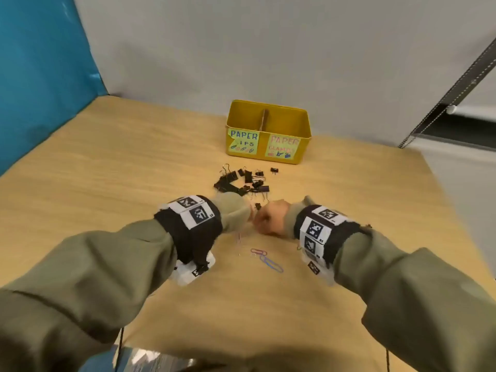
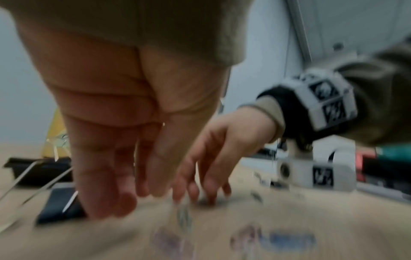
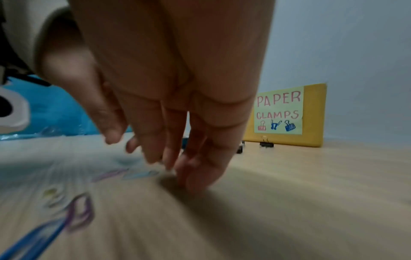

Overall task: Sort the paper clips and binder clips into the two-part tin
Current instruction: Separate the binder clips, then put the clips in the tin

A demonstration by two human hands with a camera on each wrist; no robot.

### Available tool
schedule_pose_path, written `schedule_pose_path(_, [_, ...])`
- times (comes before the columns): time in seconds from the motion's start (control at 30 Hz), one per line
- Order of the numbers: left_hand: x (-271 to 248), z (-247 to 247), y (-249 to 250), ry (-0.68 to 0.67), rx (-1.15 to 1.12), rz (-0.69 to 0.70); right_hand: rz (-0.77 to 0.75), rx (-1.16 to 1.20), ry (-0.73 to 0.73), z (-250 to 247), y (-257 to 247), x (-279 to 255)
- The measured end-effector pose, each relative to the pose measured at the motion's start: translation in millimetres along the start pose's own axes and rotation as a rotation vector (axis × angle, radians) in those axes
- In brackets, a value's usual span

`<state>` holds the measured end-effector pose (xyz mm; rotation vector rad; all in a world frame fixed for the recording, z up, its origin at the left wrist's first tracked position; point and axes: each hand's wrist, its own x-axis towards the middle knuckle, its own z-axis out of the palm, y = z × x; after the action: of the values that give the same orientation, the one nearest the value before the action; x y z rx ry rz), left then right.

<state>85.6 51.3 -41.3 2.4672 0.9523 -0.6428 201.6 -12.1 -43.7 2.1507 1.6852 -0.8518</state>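
The yellow two-part tin stands at the back of the table, with a "PAPER CLIPS" label on its left half and a "PAPER CLAMPS" label on its right. Several black binder clips lie in a heap in front of it. Coloured paper clips lie nearer me. My left hand points straight down beside a binder clip, mostly hidden by its sleeve in the head view. My right hand has straight fingers touching the wood. Both hands meet between the two heaps, and neither visibly holds anything.
A blue sheet hangs along the left side and a grey wall stands behind the tin. A metal rail slants at the far right. One binder clip sits alone close to the tin's front.
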Motion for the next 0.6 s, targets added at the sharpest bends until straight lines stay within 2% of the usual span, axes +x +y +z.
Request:
schedule_pose_path(0.13, [5.2, 16.4, 5.2, 0.011, -0.066, -0.097, -0.121, -0.018, 0.053, 25.8, 2.5, -10.2])
schedule_pose_path(0.27, [-0.9, 22.7, 6.4, -0.059, -0.055, -0.122, -0.172, 0.094, 0.163, 37.9, 14.0, -25.3])
schedule_pose_path(0.47, [-19.0, 29.0, 14.2, -0.055, 0.019, -0.085, -0.059, 0.198, 0.162, 43.1, 10.9, -30.1])
schedule_pose_path(0.6, [-39.1, 23.5, 15.2, 0.041, 0.086, -0.049, 0.062, 0.263, 0.225, 41.9, -11.6, -23.6])
